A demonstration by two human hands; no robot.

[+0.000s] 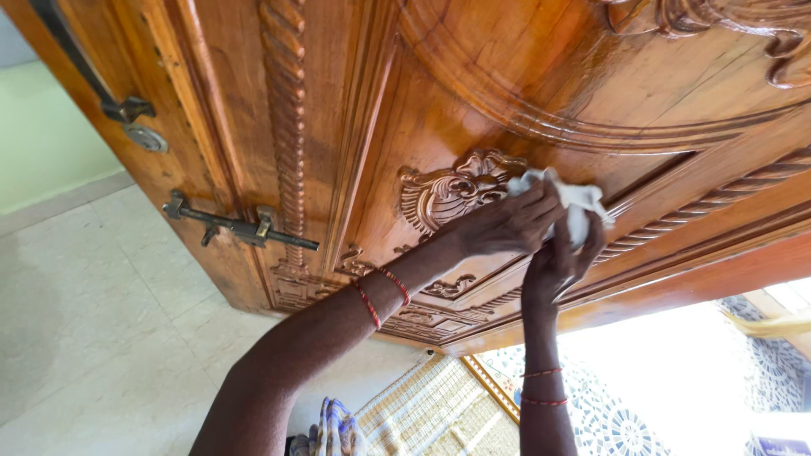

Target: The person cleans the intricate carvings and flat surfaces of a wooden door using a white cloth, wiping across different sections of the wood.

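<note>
A big wooden door (524, 76) fills most of the view, glossy and orange-brown, with the grain showing through the polish. Its surface is heavily carved: curved raised mouldings sweep across the upper part, a twisted rope-like column (285, 110) runs down the left side, and a second rope band slants along the lower right edge. Near the middle sits a carved scroll ornament (448, 192) with curls and ridges, and smaller leaf shapes run below it. Pale, faintly speckled floor tiles (93, 321) lie to the left of the door. A woven mat (439, 414) with a patterned border lies at the bottom, between the two forearms. On the door's left edge a dark metal slide bolt (241, 226) lies crosswise, and above it a dark handle with a round lock plate (145, 138).

A small white cloth (577, 207), crumpled and soft, is pressed against the door just right of the scroll ornament. The left hand (507, 224) reaches in from the lower left, arm stretched long, fingers curled and closed over the cloth's left part. The right hand (562, 257) rises straight from below, wrist bent, fingers pinching the cloth from underneath. Thin red bangles (382, 295) circle the left wrist, and red threads (541, 387) the right forearm.
</note>
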